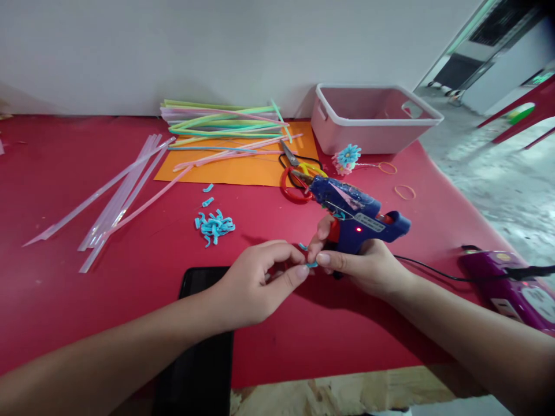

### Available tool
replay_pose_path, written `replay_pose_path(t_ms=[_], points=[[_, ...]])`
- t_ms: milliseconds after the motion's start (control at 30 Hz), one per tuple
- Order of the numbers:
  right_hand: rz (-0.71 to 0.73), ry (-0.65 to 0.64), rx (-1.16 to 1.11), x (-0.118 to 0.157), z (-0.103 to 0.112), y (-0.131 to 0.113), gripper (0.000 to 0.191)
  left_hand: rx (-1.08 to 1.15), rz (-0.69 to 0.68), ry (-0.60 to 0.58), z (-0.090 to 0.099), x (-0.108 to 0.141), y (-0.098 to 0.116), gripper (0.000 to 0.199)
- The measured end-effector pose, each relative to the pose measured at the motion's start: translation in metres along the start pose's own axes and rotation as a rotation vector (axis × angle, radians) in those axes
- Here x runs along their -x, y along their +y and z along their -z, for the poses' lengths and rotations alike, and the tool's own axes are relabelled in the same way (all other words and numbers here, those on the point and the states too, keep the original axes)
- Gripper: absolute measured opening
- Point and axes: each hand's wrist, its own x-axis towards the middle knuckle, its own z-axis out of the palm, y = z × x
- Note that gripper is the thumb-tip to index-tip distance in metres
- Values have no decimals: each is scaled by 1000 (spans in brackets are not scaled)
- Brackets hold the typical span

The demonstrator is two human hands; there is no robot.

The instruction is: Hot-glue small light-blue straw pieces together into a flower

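Observation:
My left hand (pixel 264 280) pinches one end of a small blue fuzzy piece (pixel 311 265) between thumb and forefinger. At the piece's other end are the thumb and a fingertip of my right hand (pixel 359 260). That hand is also wrapped round the handle of a blue glue gun (pixel 347 202), whose nozzle points up and left and whose red light is lit. Another blue piece (pixel 303 247) lies just beyond my fingertips. A small pile of curled blue pieces (pixel 215 226) rests to the left, with two single pieces behind it.
Pipe cleaners (pixel 225 124) and scissors (pixel 295 173) lie on orange paper (pixel 234 173). Clear glue sticks (pixel 125 196) are at left, a pink basket (pixel 359 130) and blue flower (pixel 348 155) behind. A black tablet (pixel 199 358) lies under my left forearm; a purple power strip (pixel 503 277) is right.

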Motion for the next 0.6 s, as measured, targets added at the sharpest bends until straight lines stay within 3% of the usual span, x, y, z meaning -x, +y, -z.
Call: replay_pose_path(t_ms=[100, 200, 367, 600], points=[[-11, -40, -23, 0, 1, -1, 40, 339, 296, -163, 2, -4, 3, 32], [-7, -90, -35, 0, -1, -3, 38, 482, 441, -254, 2, -6, 5, 36], [-2, -221, -64, -1, -2, -4, 30, 472, 478, -271, 2, -6, 5, 32], [0, -158, -44, 1, -1, -3, 31, 599, 474, -265, 4, -5, 2, 24]])
